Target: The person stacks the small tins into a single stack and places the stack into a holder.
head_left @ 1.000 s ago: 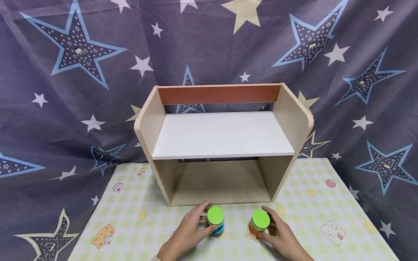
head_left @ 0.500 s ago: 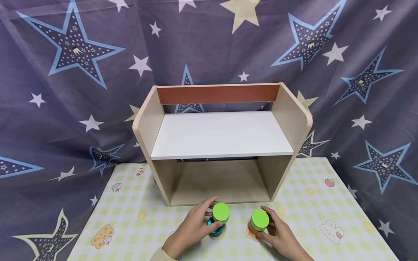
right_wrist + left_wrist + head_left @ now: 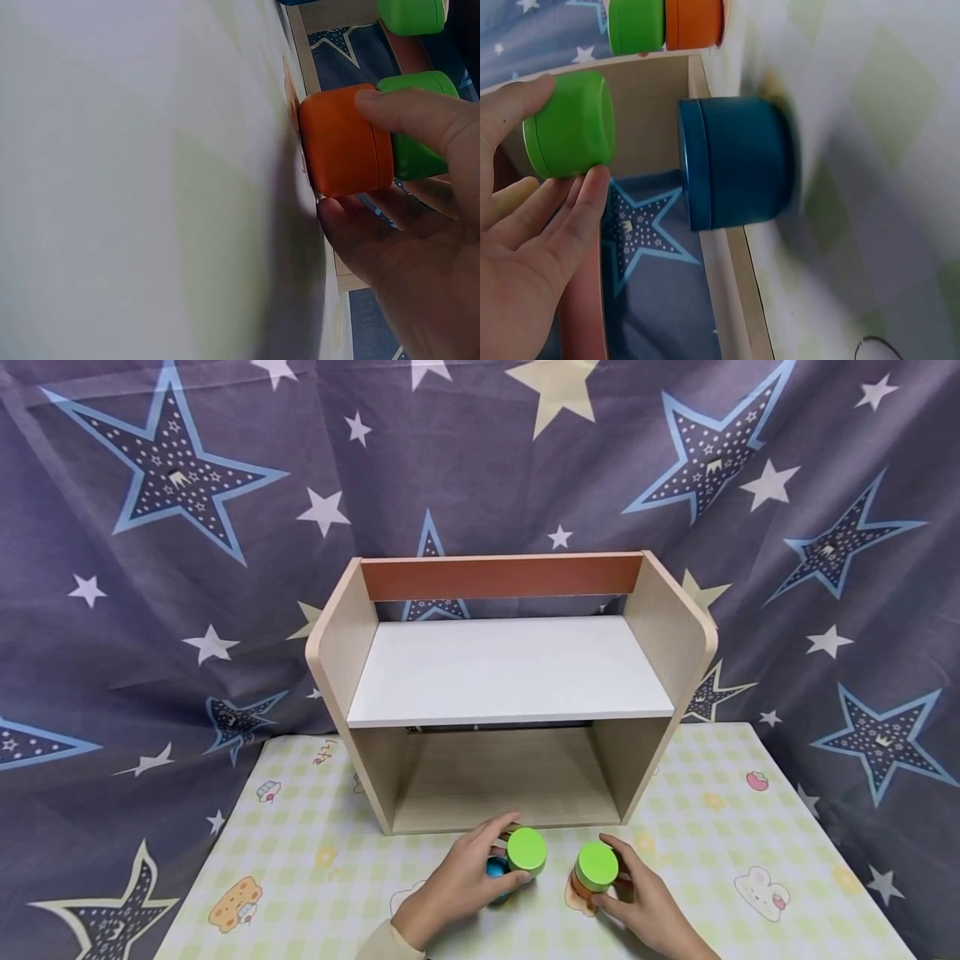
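My left hand (image 3: pixel 459 878) pinches a small green round tin (image 3: pixel 527 850) between thumb and fingers, lifted off the table. In the left wrist view, a blue tin (image 3: pixel 742 161) stands on the table, apart from the held green tin (image 3: pixel 570 124). My right hand (image 3: pixel 647 906) curls around an orange tin (image 3: pixel 341 142), thumb on its side and a fingertip low by the tabletop. A second green tin (image 3: pixel 597 863) is stacked upright on the orange one. From the head view, the blue tin is mostly hidden behind my left hand and the lifted tin.
A wooden shelf unit (image 3: pixel 513 672) with a white middle board stands just behind the tins, its lower compartment facing me. The table (image 3: pixel 315 877) has a green checked cover with cartoon prints. A dark star-patterned curtain (image 3: pixel 247 510) hangs behind.
My left hand has lifted the green tin off the blue one and carried it to the right, towards the orange stack. My right hand and the stacked tins stay put.
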`<state>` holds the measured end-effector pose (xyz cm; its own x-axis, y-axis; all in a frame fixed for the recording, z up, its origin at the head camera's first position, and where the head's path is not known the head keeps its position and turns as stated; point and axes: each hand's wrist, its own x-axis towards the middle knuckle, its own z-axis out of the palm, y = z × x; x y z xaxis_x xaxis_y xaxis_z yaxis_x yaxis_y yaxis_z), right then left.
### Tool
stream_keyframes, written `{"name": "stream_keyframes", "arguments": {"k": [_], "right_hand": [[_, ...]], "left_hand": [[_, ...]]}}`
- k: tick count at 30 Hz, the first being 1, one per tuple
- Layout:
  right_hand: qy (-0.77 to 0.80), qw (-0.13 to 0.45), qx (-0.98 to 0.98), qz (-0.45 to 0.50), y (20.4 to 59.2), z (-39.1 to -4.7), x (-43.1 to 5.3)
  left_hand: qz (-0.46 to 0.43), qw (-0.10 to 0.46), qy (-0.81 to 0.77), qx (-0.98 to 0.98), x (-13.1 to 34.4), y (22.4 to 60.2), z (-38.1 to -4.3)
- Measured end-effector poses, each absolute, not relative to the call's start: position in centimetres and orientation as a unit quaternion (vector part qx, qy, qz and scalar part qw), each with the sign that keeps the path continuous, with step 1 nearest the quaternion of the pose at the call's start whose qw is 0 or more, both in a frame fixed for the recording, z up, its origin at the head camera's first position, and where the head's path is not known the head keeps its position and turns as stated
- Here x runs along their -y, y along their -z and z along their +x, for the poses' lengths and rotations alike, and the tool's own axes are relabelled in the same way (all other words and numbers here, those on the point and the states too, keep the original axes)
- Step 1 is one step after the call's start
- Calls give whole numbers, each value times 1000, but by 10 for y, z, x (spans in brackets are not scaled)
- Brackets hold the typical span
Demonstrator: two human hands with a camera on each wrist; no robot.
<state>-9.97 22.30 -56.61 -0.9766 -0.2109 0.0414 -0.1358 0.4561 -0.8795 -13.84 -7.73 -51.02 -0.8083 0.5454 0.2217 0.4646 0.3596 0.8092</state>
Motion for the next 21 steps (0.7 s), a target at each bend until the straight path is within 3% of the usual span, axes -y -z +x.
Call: {"name": "stream_keyframes", "arguments": {"k": [21], "right_hand": [[509, 22, -853, -114, 567, -99, -223]], "left_hand": [[371, 5, -460, -807, 44, 510, -143]]}}
